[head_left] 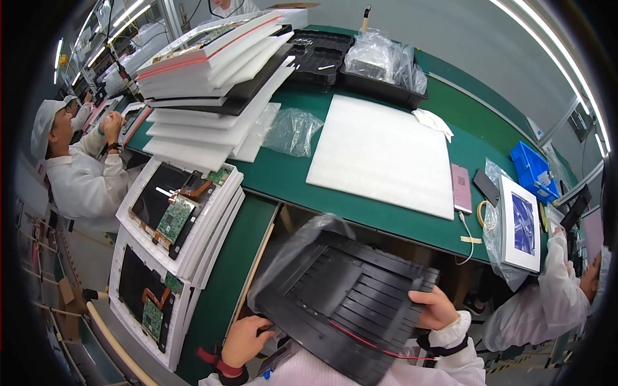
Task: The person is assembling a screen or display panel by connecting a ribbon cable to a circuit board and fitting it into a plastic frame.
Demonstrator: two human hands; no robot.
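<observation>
Head view: a black ribbed panel (347,309), partly covered by a clear plastic bag (302,241), is held tilted above the lap, just below the green table's (283,177) near edge. The left hand (244,340) is closed on the panel's lower left corner, and the right hand (436,309) is clamped on its right edge, thumb on top. A red wire (367,342) is seen running across the panel between the two grips. The panel is judged stiff and fairly light, with thin edges that could crack if twisted; the loose film looks slippery, so bare plastic at opposite edges is the safer hold.

Beyond the grips, a white foam sheet (380,154) lies flat on the table. Left of the left hand, white trays with circuit boards (170,219) are stacked, and a tall leaning pile of foam trays (212,83) stands farther off. Right of the right hand, a framed screen (521,225) and a coworker in white (547,302) are close by.
</observation>
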